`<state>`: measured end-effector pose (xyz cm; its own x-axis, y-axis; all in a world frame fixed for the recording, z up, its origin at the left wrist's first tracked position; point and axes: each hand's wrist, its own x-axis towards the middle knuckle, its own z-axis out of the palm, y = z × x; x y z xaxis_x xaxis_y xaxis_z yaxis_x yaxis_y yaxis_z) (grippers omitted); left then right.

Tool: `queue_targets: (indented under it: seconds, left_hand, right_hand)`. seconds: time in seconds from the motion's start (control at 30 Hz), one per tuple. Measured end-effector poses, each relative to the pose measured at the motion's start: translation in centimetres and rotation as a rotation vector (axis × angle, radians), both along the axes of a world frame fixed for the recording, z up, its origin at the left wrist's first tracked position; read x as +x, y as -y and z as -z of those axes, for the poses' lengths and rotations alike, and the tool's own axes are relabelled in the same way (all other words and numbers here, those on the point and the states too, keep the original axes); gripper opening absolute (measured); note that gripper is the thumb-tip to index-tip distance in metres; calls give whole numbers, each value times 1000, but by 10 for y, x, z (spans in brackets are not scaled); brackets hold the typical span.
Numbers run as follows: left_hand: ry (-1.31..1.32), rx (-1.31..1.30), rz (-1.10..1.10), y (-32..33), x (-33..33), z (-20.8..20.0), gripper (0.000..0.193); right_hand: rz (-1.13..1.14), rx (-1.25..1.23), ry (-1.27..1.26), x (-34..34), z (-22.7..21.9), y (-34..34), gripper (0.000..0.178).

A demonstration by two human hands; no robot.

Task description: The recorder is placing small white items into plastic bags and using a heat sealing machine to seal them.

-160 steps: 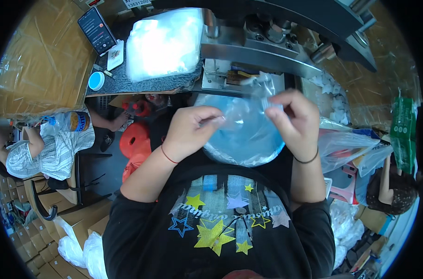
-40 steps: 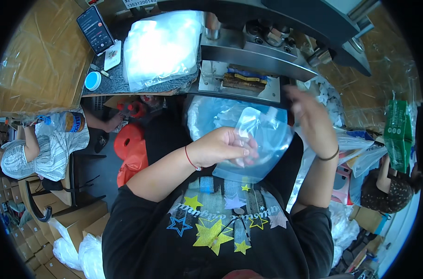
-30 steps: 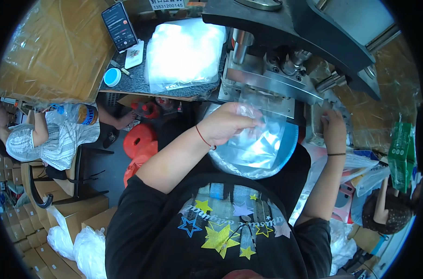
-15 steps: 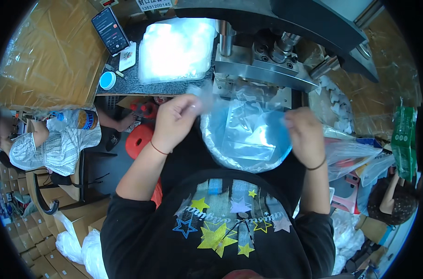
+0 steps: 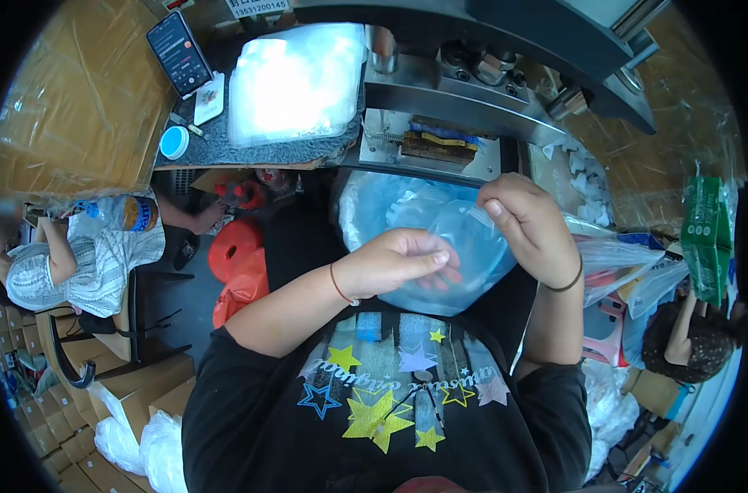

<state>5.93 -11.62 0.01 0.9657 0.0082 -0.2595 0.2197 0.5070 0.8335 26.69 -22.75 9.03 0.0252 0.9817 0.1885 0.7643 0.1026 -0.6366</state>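
Pinched at its upper edge by my right hand (image 5: 531, 230) is a clear plastic bag (image 5: 466, 223). My left hand (image 5: 402, 261) is at the bag's lower left side, fingers curled against the film, and part of them shows through it. Below both hands is a round tub (image 5: 359, 215) lined with pale bluish plastic. Just beyond the hands, a metal press (image 5: 464, 99) has a bed holding a dark block (image 5: 439, 148) with yellow and blue strips.
A stack of clear plastic bags (image 5: 296, 86) lies on the grey mat, left of the press. Beside it are a phone (image 5: 179, 53) and a round blue-lidded jar (image 5: 174, 142). White scraps (image 5: 583, 185) lie right of the press. Other people sit at both sides.
My left hand has moved down and right from near the stack to the bag. The bag, earlier flat over the tub, is now lifted between my hands. The press bed is now uncovered.
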Motion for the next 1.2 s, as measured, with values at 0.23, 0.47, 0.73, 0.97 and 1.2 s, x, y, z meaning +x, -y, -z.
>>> queue_targets:
  seconds: [0.23, 0.47, 0.73, 0.97, 1.2]
  left_hand:
    - [-37, -135, -103, -7, 10, 14, 25]
    - [4, -171, -264, -54, 28, 7, 31]
    - [-242, 2274, -692, -127, -30, 0, 57]
    - [20, 1031, -881, -88, -55, 11, 18]
    - [5, 885, -512, -43, -21, -5, 16]
  right_hand:
    - [580, -45, 566, 91, 36, 23, 32]
    - [637, -114, 502, 129, 76, 31, 22]
    - [697, -94, 417, 136, 67, 43, 32]
    - [715, 192, 147, 75, 54, 53, 30]
    - [285, 189, -237, -14, 20, -1, 20]
